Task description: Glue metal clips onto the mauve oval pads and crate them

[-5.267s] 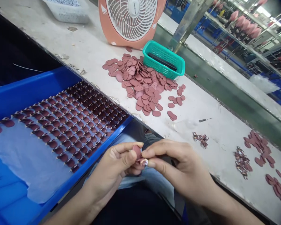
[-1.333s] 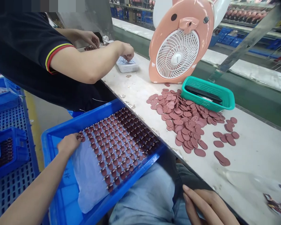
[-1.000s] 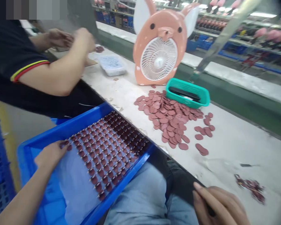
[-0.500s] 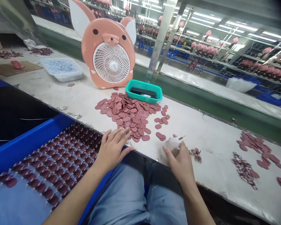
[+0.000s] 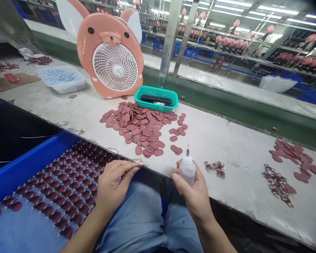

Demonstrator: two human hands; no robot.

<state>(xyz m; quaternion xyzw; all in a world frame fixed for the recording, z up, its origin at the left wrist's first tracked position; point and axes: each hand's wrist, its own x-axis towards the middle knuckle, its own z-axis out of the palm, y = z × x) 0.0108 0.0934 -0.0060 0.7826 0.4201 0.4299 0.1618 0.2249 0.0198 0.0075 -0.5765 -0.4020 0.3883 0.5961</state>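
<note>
My right hand (image 5: 192,191) is shut around a translucent plastic squeeze bottle (image 5: 187,170), which stands upright with a thin metal nozzle at the top. My left hand (image 5: 115,184) rests at the table's near edge above a blue tray (image 5: 34,165), its fingers close together. I cannot tell whether they pinch anything. Rows of mauve oval pads with small fittings (image 5: 63,200) lie in the tray on a plastic sheet. A loose heap of mauve oval pads (image 5: 137,126) lies on the white table (image 5: 221,140), up and to the right of my left hand.
A small cluster of assembled pieces (image 5: 215,168) lies right of the bottle, with more pads (image 5: 295,158) and pieces (image 5: 277,184) further right. A pink animal-shaped fan (image 5: 110,59), green basket (image 5: 156,98) and plastic box of small parts (image 5: 61,79) stand behind.
The view has swung from the co-worker's arms at the left back to the table. My right hand has risen with the bottle, now upright. My left hand has drawn its spread fingers together.
</note>
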